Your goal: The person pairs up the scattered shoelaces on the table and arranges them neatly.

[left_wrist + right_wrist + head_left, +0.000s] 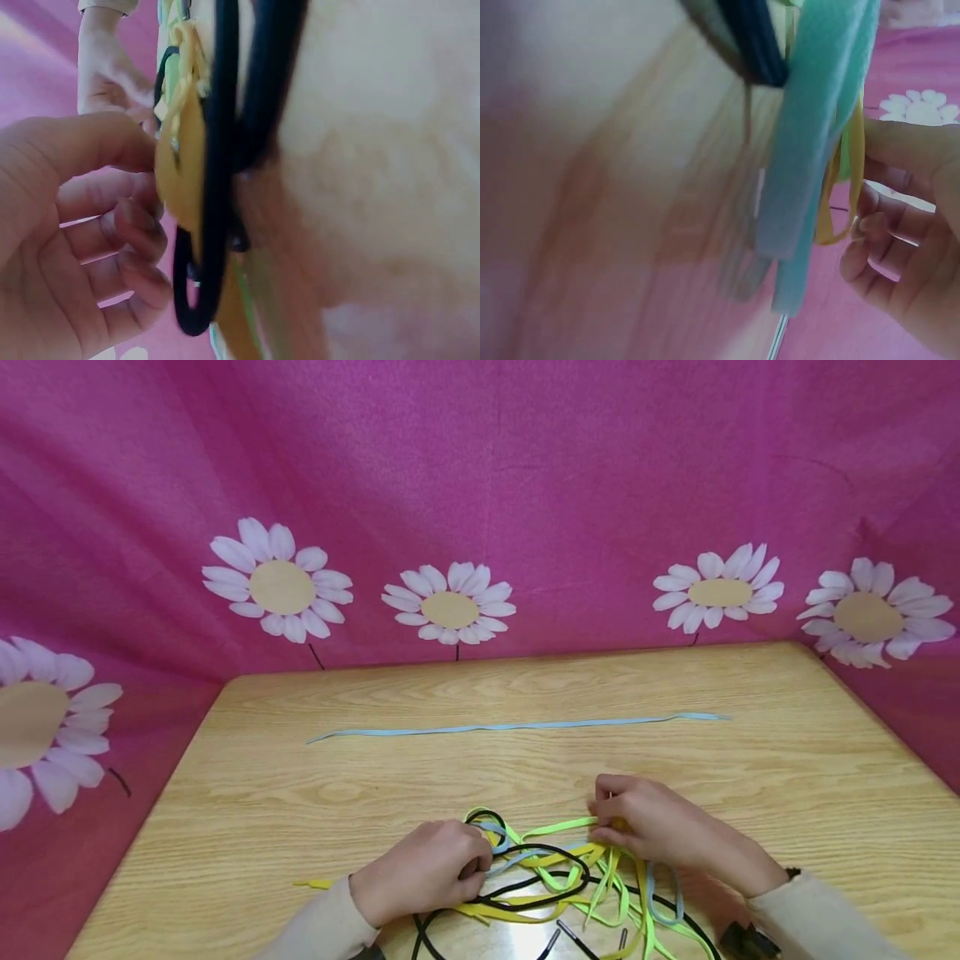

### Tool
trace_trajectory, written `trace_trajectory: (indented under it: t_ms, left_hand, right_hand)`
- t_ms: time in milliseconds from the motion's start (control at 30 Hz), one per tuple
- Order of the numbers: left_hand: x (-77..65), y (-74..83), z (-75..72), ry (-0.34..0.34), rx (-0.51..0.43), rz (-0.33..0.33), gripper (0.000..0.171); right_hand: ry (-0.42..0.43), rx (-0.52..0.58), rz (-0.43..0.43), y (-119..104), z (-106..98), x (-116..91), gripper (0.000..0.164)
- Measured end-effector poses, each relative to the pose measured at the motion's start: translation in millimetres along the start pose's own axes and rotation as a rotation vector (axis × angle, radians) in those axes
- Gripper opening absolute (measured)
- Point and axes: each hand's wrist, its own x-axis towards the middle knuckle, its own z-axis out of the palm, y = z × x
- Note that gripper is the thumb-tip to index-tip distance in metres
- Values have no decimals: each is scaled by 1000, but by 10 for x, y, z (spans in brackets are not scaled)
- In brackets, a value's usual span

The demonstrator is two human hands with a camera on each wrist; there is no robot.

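A tangle of flat and round shoelaces point(551, 857) in black, yellow, neon green and light blue lies at the table's near side. At its left part my left hand point(435, 864) has curled fingers pinching laces; a yellow lace point(180, 180) and a thick black lace point(217, 150) hang by its fingertips in the left wrist view. On the right, my right hand point(652, 818) pinches neon green and yellow laces between thumb and fingers. Beside that hand, a light blue lace point(802, 150) hangs in a loop in the right wrist view.
One light blue shoelace point(502, 726) lies stretched nearly straight across the wooden table point(375, 785), beyond the tangle. Black lace tips point(562, 935) lie near the front edge. A pink cloth point(555, 485) with daisies hangs behind and along the sides.
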Motion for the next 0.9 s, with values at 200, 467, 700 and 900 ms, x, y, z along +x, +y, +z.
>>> trace_trajectory:
  t_ms: [200,467,700,900]
  left_hand:
    - [-37,58,-137,82,-98,-38,10]
    - [-91,76,-296,163,-152,-30,9]
    - [-124,63,-335,184,-242,-1,10]
    - [-133,49,-377,173,-337,7,8]
  right_hand:
    - [42,69,-52,-166,66,73,14]
    - [-8,115,-57,-360,155,210,15]
    - [30,74,-50,-365,199,260,10]
    - [90,3,-106,-345,219,285,3]
